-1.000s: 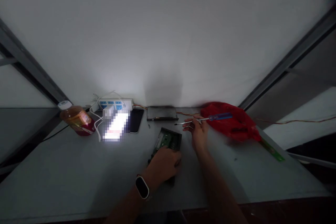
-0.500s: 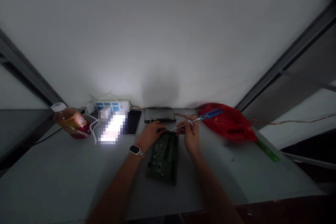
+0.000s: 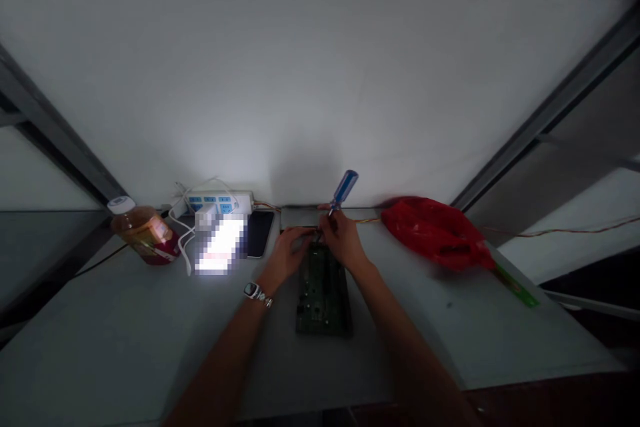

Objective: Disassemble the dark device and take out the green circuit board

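A green circuit board (image 3: 323, 300) lies on the table in front of me, its long side running away from me. My left hand (image 3: 290, 257), with a watch on the wrist, is closed at the board's far left corner, thumb and fingers pinching its far edge. In my right hand (image 3: 343, 240) is a screwdriver (image 3: 345, 188) with a blue handle. The handle points up and away, and the shaft slants down to the board's far end. Fingers and dim light hide the tip.
Behind my hands, a flat grey case (image 3: 297, 217) sits against the wall. Leftward are a dark phone (image 3: 260, 235), a blurred bright patch (image 3: 223, 243), a white power strip (image 3: 245, 201) with cables and a bottle (image 3: 150, 233). A red bag (image 3: 430, 230) and green strip (image 3: 515, 285) lie right.
The screwdriver has swung from lying nearly flat toward the right to standing steeply. My right hand has moved left over the board's far end, closer to my left hand. The board has turned slightly.
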### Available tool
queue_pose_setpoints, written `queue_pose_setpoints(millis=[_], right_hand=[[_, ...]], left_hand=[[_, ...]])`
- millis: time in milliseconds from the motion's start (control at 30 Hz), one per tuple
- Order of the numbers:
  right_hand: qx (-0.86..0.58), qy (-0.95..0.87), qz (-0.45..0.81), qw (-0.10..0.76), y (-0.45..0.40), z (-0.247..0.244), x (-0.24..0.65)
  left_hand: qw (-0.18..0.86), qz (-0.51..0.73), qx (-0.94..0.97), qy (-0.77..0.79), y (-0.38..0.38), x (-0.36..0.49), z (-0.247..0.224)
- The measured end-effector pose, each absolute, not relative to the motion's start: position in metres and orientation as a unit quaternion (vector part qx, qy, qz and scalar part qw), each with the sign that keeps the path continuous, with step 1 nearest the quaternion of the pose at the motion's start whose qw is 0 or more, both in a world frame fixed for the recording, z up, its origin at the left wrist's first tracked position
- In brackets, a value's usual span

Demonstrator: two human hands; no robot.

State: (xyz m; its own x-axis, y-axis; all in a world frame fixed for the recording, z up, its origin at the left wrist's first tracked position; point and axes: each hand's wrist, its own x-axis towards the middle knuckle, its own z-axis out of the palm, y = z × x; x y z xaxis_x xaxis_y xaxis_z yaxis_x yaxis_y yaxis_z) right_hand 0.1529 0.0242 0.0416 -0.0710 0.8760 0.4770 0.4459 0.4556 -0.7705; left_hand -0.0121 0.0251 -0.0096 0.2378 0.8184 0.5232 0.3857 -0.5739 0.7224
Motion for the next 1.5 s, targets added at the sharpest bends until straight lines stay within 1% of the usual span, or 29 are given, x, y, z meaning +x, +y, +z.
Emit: queue_pose_setpoints(millis=[67, 167, 400, 600, 833, 1067, 1133, 1167, 1267, 1333, 1400, 1500], right_hand=[[-0.471, -0.725, 0.184, 0.467, 0.031, 0.046, 0.148], [-0.468, -0.739, 0.163, 0.456, 0.034, 0.046, 0.145], [-0.462, -0.742, 0.183, 0.45, 0.033, 0.041, 0.148], [-0.462, -0.753, 0.204, 0.423, 0.033, 0.048, 0.148], [-0.463, -0.761, 0.19, 0.413, 0.034, 0.047, 0.148], [-0.454, -0.781, 0.223, 0.366, 0.036, 0.051, 0.15], [-0.463, -0.765, 0.227, 0.385, 0.034, 0.052, 0.148], [-0.472, -0.746, 0.229, 0.41, 0.033, 0.052, 0.146], [-0.497, -0.657, 0.238, 0.515, 0.027, 0.053, 0.139], [-0.503, -0.609, 0.236, 0.566, 0.024, 0.054, 0.134], [-0.505, -0.592, 0.23, 0.585, 0.021, 0.055, 0.13], [-0.501, -0.598, 0.23, 0.582, 0.02, 0.058, 0.128]], left_hand=[[0.256, 0.477, 0.742, 0.395, 0.025, -0.008, -0.012], [0.272, 0.486, 0.724, 0.406, 0.028, -0.004, -0.019], [0.274, 0.49, 0.706, 0.432, 0.034, -0.003, -0.02], [0.268, 0.478, 0.712, 0.44, 0.033, -0.004, -0.018], [0.263, 0.475, 0.715, 0.441, 0.032, -0.005, -0.018], [0.241, 0.466, 0.734, 0.432, 0.034, -0.005, -0.022], [0.224, 0.46, 0.749, 0.421, 0.036, -0.006, -0.023], [0.216, 0.457, 0.754, 0.419, 0.037, -0.006, -0.023], [0.2, 0.457, 0.755, 0.425, 0.038, -0.005, -0.025], [0.197, 0.46, 0.752, 0.428, 0.038, -0.005, -0.026], [0.197, 0.464, 0.749, 0.431, 0.038, -0.004, -0.026], [0.194, 0.46, 0.75, 0.434, 0.037, -0.005, -0.026]])
